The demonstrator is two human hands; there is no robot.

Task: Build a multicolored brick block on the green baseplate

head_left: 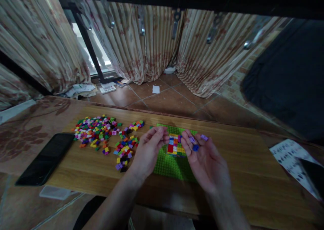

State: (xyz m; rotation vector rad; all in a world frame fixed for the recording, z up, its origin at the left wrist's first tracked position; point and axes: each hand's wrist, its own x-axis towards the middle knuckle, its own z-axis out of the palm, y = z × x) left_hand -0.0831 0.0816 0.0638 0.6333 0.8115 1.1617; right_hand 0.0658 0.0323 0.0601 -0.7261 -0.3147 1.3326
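Right hand (207,162), fingers apart, cradles purple and blue bricks (195,148); left hand (149,150) bunches its fingers — any grip, I cannot tell. Between them, a brick build (174,148) sits on a green baseplate (163,167).

The view is dim; the window (102,59) glows pale; shadow darkens the near tabletop (174,193); edges stretch.

You face a wooden table (248,165) with a smooth, visibly grained surface. The baseplate (160,167) before you is plastic, its face rough with studs. Your loose bricks (92,128) are plastic with a slight shine. Note the smooth, glossy face of the phone (47,159) to your left. Ahead of you, the curtains (126,51) are matt cloth; the hanging fittings (175,27) are shiny metal. The sheet (293,160) at your right is paper.
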